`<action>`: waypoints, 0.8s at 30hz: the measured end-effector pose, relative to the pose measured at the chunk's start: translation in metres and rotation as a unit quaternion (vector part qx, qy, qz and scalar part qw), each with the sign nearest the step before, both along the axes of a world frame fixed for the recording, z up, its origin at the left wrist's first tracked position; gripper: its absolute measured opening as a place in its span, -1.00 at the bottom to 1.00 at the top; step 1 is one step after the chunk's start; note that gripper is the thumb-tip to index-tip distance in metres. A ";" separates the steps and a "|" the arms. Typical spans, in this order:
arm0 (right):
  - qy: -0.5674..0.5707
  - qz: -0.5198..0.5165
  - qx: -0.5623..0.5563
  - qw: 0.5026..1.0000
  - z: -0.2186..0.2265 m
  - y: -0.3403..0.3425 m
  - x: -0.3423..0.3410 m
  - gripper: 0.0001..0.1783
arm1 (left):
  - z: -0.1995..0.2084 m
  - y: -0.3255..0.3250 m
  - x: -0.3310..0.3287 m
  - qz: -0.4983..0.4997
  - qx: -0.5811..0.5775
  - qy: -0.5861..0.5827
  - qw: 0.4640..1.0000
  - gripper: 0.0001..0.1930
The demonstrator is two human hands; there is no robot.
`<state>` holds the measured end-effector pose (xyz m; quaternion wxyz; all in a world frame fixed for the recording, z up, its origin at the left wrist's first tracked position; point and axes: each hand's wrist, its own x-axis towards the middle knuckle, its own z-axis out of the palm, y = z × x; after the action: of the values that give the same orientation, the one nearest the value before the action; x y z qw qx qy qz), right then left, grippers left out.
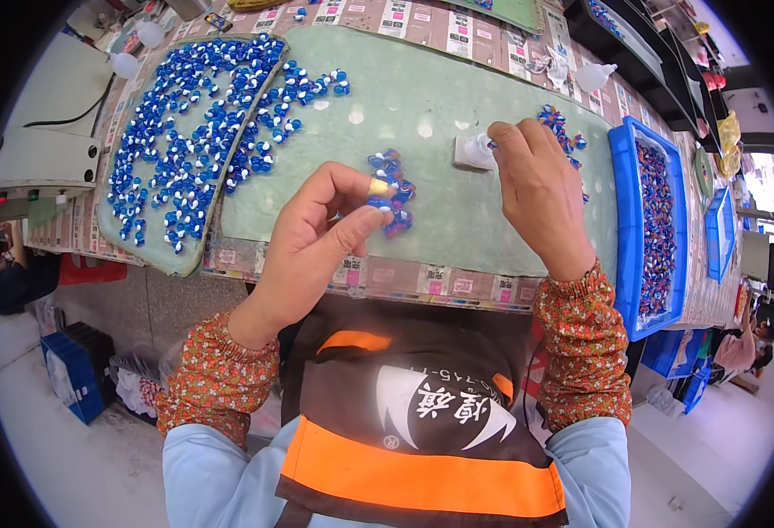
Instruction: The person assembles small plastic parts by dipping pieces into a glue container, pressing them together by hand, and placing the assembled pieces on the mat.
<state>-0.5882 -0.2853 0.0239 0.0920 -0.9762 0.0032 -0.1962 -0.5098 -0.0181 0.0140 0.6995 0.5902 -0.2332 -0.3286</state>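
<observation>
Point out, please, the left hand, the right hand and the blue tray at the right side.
Left hand (310, 238): head view, near the thumb's base.
Right hand (543, 195): head view, back of the hand.
Blue tray (626, 233): head view, its long left wall.

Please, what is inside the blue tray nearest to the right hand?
Many small red and blue pieces lie in the blue tray. What is under them is covered.

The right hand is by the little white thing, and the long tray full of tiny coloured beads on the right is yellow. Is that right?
Almost! The head view shows that the long tray is blue, not yellow. The right hand is by the little white thing, as you said.
</observation>
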 end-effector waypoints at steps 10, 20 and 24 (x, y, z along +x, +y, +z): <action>-0.023 0.008 0.039 0.999 0.012 0.002 -0.001 -0.75 | -0.012 -0.001 -0.003 -0.008 -0.034 0.083 0.996 -0.80; 0.011 0.079 0.428 0.900 0.021 0.068 -0.033 -0.80 | -0.021 -0.010 -0.017 -0.030 -0.109 0.251 0.961 -0.80; -0.002 0.102 0.403 0.909 0.018 0.075 -0.035 -0.80 | -0.020 -0.010 -0.021 -0.035 -0.114 0.232 0.965 -0.78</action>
<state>-0.6229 -0.2107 0.0423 0.4973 -0.8506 -0.0180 -0.1697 -0.5306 -0.0284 -0.0065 0.7849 0.4058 -0.1213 -0.4522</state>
